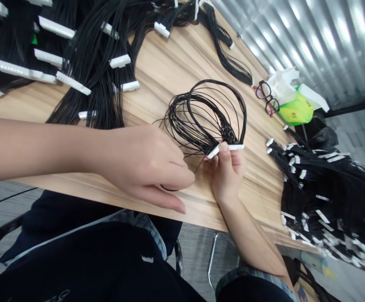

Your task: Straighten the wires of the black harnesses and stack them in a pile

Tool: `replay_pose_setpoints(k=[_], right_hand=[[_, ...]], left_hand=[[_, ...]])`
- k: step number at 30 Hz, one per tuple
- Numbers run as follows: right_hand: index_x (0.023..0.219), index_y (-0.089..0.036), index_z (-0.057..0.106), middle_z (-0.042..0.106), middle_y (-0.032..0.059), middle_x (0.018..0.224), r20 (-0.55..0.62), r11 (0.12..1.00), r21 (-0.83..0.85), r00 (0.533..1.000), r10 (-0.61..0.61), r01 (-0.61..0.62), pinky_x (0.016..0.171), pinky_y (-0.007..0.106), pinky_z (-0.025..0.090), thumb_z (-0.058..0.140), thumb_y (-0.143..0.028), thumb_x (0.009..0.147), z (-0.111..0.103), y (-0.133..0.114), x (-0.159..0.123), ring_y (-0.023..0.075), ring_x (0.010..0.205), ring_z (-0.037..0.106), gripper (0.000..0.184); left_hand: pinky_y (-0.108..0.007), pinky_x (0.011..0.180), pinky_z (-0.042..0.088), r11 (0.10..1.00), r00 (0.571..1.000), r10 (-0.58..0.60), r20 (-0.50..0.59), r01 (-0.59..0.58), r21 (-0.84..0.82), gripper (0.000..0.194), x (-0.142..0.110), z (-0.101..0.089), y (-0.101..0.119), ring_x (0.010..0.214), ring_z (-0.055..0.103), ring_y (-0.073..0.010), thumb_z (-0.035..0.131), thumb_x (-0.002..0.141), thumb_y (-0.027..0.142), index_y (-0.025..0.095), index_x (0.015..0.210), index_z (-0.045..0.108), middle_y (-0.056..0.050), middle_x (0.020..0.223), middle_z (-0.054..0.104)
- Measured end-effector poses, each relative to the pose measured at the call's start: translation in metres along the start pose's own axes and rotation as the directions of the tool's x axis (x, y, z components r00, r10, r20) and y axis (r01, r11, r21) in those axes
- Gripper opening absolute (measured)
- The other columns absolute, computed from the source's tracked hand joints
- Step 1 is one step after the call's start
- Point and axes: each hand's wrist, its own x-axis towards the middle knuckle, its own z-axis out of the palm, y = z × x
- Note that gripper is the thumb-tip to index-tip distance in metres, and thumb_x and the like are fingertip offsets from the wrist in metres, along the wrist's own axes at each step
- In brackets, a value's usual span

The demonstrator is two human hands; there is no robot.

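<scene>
Your right hand (225, 178): fingertips cover the middle of the white connector (233, 147), its contacts too small to tell. Your left hand (144, 163): palm and fingers hide the lower run of the black wires (204, 113). Upper left: wire harnesses (84, 54) cut off by the top and left edges. Right: heaped harnesses (327, 201) run off the edge, strands too packed to count. Green bag (295, 110): print too small to read.
</scene>
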Motion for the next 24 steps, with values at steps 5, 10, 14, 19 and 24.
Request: replay_pose_setpoints(k=[5,10,14,19,24], right_hand=[[0.074,-0.024,0.068,0.068,-0.0032,0.062,0.029,0.988,-0.107,0.993,-0.111,0.114,0.053,0.028,0.052,0.069,-0.054,0.094,-0.005,0.003,-0.002,0.0129,0.054,0.062,0.036],[0.076,-0.024,0.072,0.074,-0.0003,0.067,0.164,0.988,-0.142,0.986,-0.035,0.059,0.057,0.031,0.055,0.066,-0.052,0.097,-0.008,0.005,-0.010,0.0158,0.059,0.068,0.035],[0.077,-0.024,0.069,0.072,-0.0015,0.065,0.176,0.996,-0.075,0.983,0.057,-0.044,0.056,0.031,0.057,0.067,-0.056,0.095,-0.004,0.002,-0.010,0.0148,0.057,0.067,0.037],[0.078,-0.025,0.066,0.068,-0.0034,0.064,0.149,0.999,0.010,0.988,0.041,-0.043,0.054,0.028,0.056,0.067,-0.053,0.096,0.002,0.000,-0.007,0.0132,0.056,0.065,0.033],[0.078,-0.025,0.066,0.068,-0.0037,0.064,0.095,0.999,-0.037,0.995,0.010,-0.007,0.052,0.028,0.053,0.069,-0.054,0.095,0.003,0.000,-0.010,0.0128,0.054,0.062,0.033]], left_hand=[[-0.021,0.051,0.030,0.918,0.916,-0.396,-0.070,0.397,0.007,0.034,0.001,-0.001,0.000,0.049,0.045,-0.0050,0.036,0.113,0.029,0.021,0.092,0.061,0.008,0.062,0.059],[-0.026,0.050,0.027,0.790,0.810,-0.584,-0.049,0.582,0.194,0.024,0.004,-0.007,-0.007,0.043,0.045,-0.0095,0.050,0.106,0.034,0.028,0.115,0.072,0.008,0.053,0.054],[-0.024,0.054,0.024,0.775,0.805,-0.592,-0.035,0.581,0.249,0.024,0.004,-0.007,-0.006,0.046,0.043,-0.0109,0.054,0.104,0.034,0.031,0.114,0.075,0.007,0.050,0.050],[-0.024,0.050,0.025,0.817,0.837,-0.547,-0.011,0.536,0.213,0.028,0.001,-0.006,-0.002,0.046,0.046,-0.0100,0.052,0.106,0.035,0.030,0.129,0.068,0.008,0.053,0.056],[-0.027,0.049,0.023,0.800,0.866,-0.497,-0.049,0.480,0.359,0.029,0.000,-0.004,0.002,0.050,0.054,-0.0121,0.040,0.109,0.031,0.028,0.115,0.069,0.004,0.062,0.065]])
